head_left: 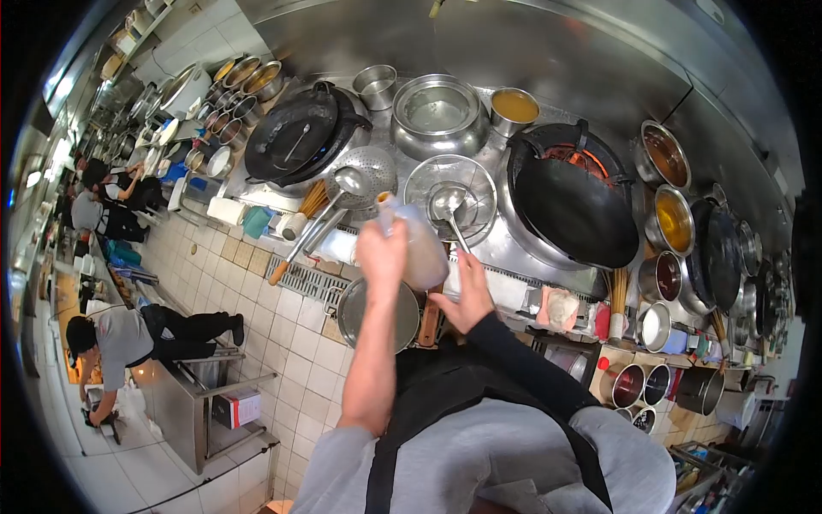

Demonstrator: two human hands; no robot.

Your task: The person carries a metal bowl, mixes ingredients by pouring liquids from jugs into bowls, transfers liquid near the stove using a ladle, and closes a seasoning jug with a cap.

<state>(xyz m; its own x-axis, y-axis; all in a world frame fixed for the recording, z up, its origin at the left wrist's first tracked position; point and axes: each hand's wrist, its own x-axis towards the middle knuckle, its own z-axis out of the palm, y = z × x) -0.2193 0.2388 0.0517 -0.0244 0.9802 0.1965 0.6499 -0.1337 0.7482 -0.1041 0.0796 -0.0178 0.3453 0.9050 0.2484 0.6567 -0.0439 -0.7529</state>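
My left hand (383,253) is closed around the handle of a translucent plastic jug (421,253), blurred by motion and held above the front edge of the stove. Beside the jug, my right hand (465,295) has its thumb and fingers apart; its fingertips reach the handle of a ladle (448,202), but a grip on it does not show. That ladle lies in a round wire strainer (414,182). A wooden handle (431,320) lies just below my right thumb. Under my left forearm is a metal pot (353,319). A perforated skimmer (383,171) holds another ladle (349,182).
On the right burner sits a black wok (574,210), with red glow behind it. Another wok (295,128) is at the left. A large steel pot (438,147) and a bowl of yellowish liquid (515,106) stand behind. A co-worker (128,343) bends over a counter at left.
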